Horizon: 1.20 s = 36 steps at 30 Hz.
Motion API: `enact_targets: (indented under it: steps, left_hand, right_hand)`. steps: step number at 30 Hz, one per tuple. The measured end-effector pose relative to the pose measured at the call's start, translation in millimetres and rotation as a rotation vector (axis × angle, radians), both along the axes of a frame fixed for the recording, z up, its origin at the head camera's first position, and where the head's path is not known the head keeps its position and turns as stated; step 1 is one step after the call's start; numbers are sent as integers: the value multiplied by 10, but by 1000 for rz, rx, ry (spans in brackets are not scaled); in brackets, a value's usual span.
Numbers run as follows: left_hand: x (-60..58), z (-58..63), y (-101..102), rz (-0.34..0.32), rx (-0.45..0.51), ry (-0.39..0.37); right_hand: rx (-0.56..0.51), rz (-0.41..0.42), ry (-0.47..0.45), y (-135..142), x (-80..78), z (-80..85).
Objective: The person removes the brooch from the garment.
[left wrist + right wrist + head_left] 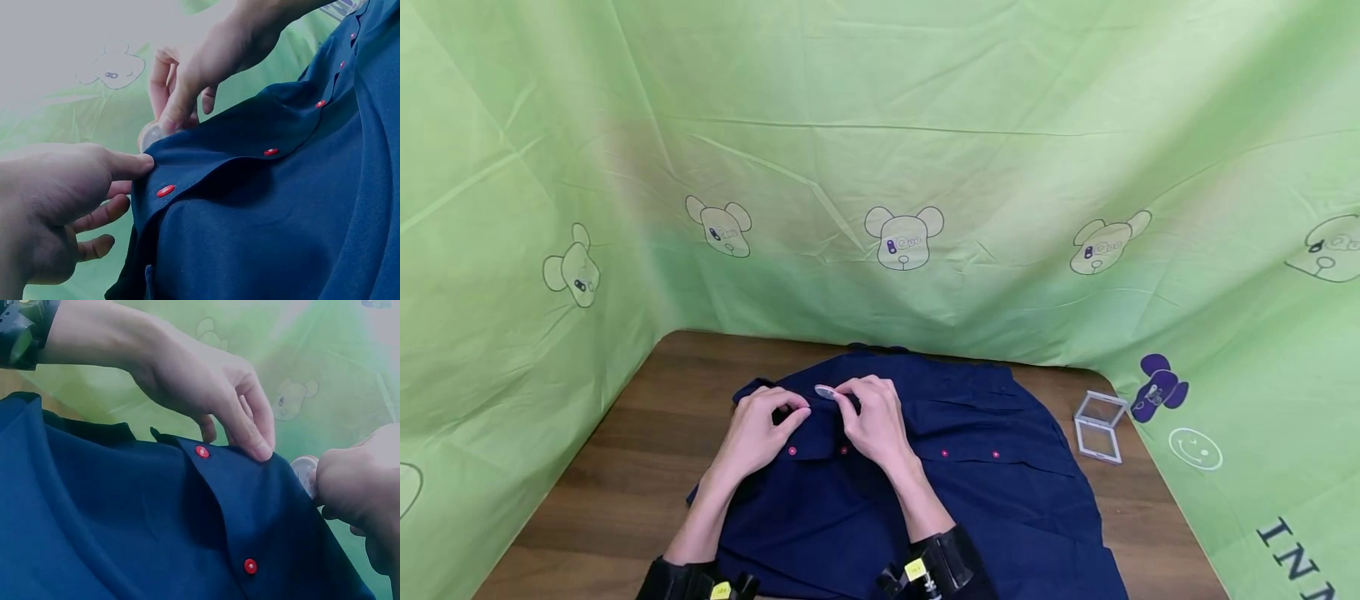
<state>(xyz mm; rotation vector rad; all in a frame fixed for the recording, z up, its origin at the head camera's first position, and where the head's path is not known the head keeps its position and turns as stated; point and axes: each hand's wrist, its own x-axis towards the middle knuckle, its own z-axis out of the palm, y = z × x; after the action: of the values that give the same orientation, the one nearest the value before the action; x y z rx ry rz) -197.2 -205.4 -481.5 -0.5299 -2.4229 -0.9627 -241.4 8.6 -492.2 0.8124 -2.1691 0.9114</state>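
A navy button-up shirt with red buttons lies spread on the table. Near its upper left part, my left hand pinches a fold of the cloth between thumb and fingers, beside a red button. Just to the right, my right hand pinches a small round whitish disc by its edge. In the right wrist view the disc is at the far side of the raised cloth, close to the left fingertips. Its face and the right fingertips are partly hidden, so its exact kind cannot be told.
A small clear square case stands with its lid up on the brown wooden table, right of the shirt. Green cloth printed with bear heads hangs around the table's back and sides.
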Motion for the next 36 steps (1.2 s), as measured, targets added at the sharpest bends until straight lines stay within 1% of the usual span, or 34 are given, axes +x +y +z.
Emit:
enact_targets:
  steps: [5, 12, 17, 21, 29, 33, 36]
  left_hand:
    - [1, 0, -12, 36, -38, -22]
    - [-10, -55, -32, 101, -151, -19]
    - [-22, -101, -37, 150, -222, -49]
    - [-36, -127, -38, 162, -252, -72]
    - [-40, -176, -56, 185, -310, -89]
    - [-30, -217, -63, 192, -317, -89]
    - [-26, -239, -63, 175, -309, -90]
  right_hand:
    - [-33, 4, 7, 3, 1, 34]
    - [-64, -1, 14, 12, -3, 67]
    - [-89, 3, 19, 21, -7, 78]
    - [-114, 12, 20, 23, -1, 105]
    - [-147, 27, 17, 30, 10, 146]
    - [-159, 27, 14, 41, 31, 171]
    - [-182, 23, 16, 66, 45, 195]
